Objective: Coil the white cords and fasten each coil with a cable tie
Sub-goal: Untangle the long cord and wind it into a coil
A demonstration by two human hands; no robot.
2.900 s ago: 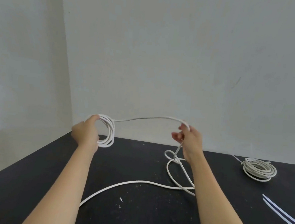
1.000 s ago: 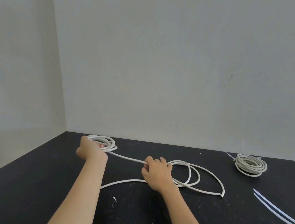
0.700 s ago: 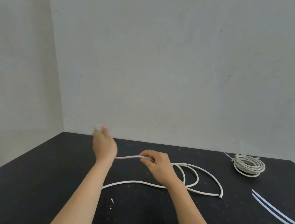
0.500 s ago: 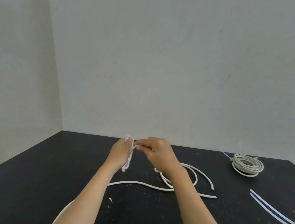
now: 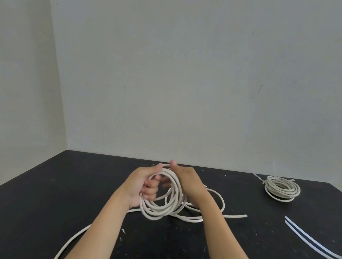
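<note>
Coiling is the step in hand. The left grip (image 5: 140, 185) is clenched round the left side of the coil (image 5: 160, 208), fingers curled through its middle. The coil is held upright over the middle of the counter (image 5: 34, 210), with its lowest turns at or close to the surface. The right grip (image 5: 187, 182) is closed on the top right of the coil with the thumb raised over the uppermost turn. Its fingertips are largely hidden behind the turns, so which strand is pinched cannot be told.

For a neat result, each new turn should be laid to the same size as those already gathered and trapped under the left thumb before the right grip is let go. A slight twist may be given to the strand as it is fed, so that the turns lie flat and do not spring into a figure of eight.

Slack cord (image 5: 235, 216) lies in loose loops just right of the coil, with a cut end pointing right, and another run trails off the near left edge of view. This slack is best drawn in a little at a time so that no knot is pulled tight.

A tied coil (image 5: 280, 189) sits at the far right. Two loose ties (image 5: 311, 238) lie near right, well apart from the hands. The bundle will have to be held firmly in one grip while a tie is fetched.
</note>
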